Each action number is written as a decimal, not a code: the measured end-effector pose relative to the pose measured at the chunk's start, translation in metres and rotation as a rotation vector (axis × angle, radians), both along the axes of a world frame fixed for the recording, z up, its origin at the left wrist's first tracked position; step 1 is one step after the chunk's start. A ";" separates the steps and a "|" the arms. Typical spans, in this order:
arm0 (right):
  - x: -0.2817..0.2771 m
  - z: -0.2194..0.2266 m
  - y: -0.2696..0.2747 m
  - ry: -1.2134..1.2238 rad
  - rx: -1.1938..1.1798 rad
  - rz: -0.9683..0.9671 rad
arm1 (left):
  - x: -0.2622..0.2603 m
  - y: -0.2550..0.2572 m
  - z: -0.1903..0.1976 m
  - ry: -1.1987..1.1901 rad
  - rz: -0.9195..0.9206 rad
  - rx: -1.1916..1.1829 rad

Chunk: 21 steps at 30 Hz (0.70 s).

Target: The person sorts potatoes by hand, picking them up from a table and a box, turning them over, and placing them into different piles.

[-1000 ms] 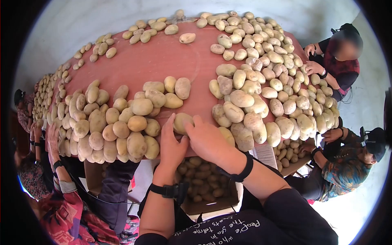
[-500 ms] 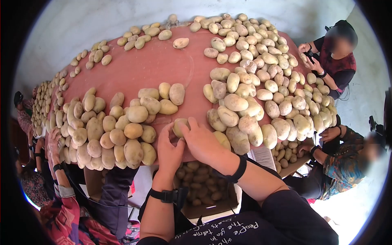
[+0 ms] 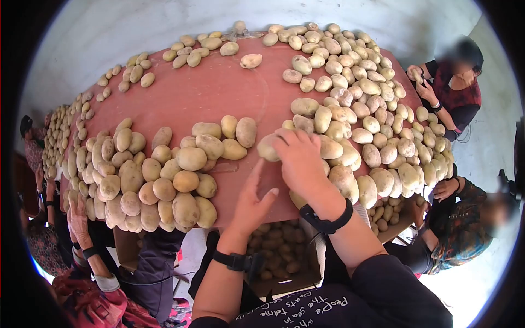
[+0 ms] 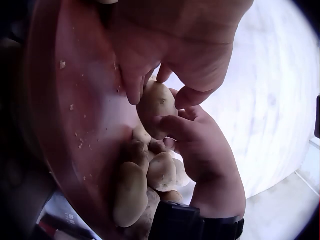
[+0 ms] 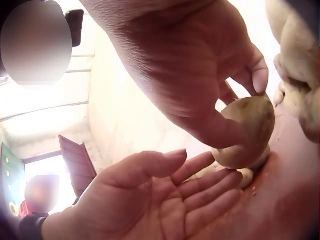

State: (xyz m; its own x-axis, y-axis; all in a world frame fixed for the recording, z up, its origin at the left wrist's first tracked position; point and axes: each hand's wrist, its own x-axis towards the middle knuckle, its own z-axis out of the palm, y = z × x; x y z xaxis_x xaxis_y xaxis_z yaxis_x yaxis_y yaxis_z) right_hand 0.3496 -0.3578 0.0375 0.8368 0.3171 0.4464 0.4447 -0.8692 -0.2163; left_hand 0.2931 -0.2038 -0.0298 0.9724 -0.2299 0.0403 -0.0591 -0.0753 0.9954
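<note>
Between the fingers and thumb of my right hand (image 3: 302, 162) is a pale yellow potato (image 3: 267, 148), over the near part of the red table (image 3: 202, 87). My left hand (image 3: 252, 199) is just nearer the body, fingers extended and thumb spread. The right wrist view shows the left palm (image 5: 160, 200) turned up, its fingertips close beneath the potato (image 5: 255, 125). In the left wrist view, the left fingers overlap one end of the potato (image 4: 157, 102), while the right hand (image 4: 200, 140) grips it from the other side.
Potatoes are heaped left (image 3: 131, 175) and right (image 3: 377, 109) on the table; smaller groups lie along the far edge. Below the near edge stands a box of potatoes (image 3: 279, 246). Other people sit around, one at right (image 3: 459, 229) and one holding a potato farther back (image 3: 459, 87).
Both hands held the potato near the table's front edge earlier. The right hand has carried it forward, and the left has let go with its fingers spread.
</note>
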 end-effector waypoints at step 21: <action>-0.010 0.012 0.017 0.099 0.220 0.175 | 0.003 -0.019 -0.016 0.141 0.173 -0.291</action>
State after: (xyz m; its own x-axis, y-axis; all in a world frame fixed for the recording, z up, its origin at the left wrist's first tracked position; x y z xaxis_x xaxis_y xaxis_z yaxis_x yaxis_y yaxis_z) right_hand 0.3396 -0.3406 0.0496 0.8209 0.3651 0.4391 0.5510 -0.7083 -0.4412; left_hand 0.2964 -0.2228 -0.0457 0.9965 -0.0599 -0.0579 0.0695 0.2151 0.9741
